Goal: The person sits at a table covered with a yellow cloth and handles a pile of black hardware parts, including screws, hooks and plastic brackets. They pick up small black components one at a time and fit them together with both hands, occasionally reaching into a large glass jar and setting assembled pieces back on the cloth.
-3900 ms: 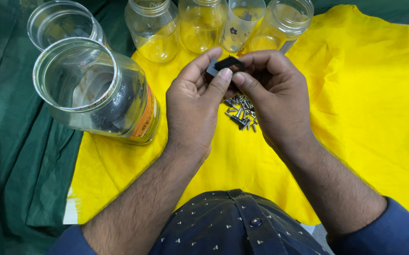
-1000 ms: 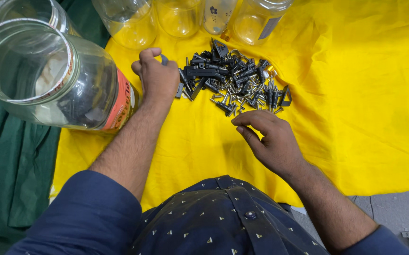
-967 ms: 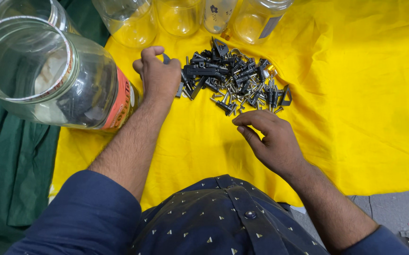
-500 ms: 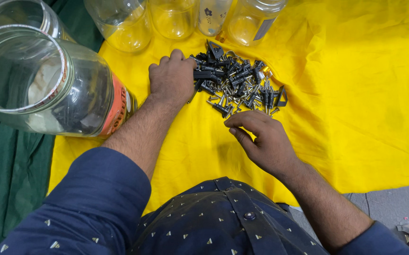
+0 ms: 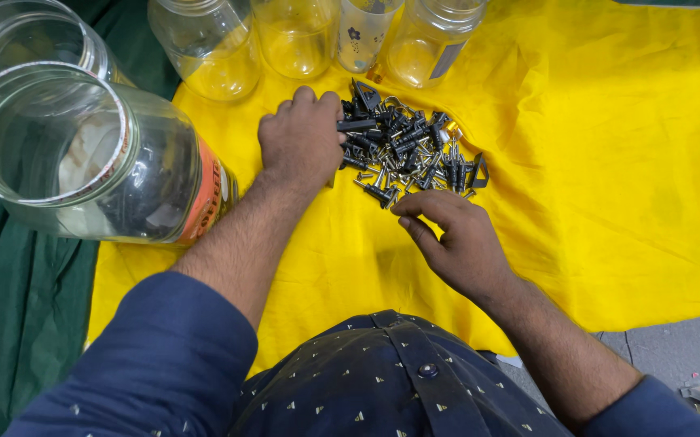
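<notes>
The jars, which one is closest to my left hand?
The clear jar straight beyond the left hand, second from the left in the back row. The big orange-labelled jar and the other row jars sit farther off.

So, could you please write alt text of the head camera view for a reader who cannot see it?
A person's left hand rests on the edge of a pile of dark screws and small metal parts on a yellow cloth, while the right hand reaches toward the pile's near side. Empty clear jars stand at the left and along the top.
</notes>
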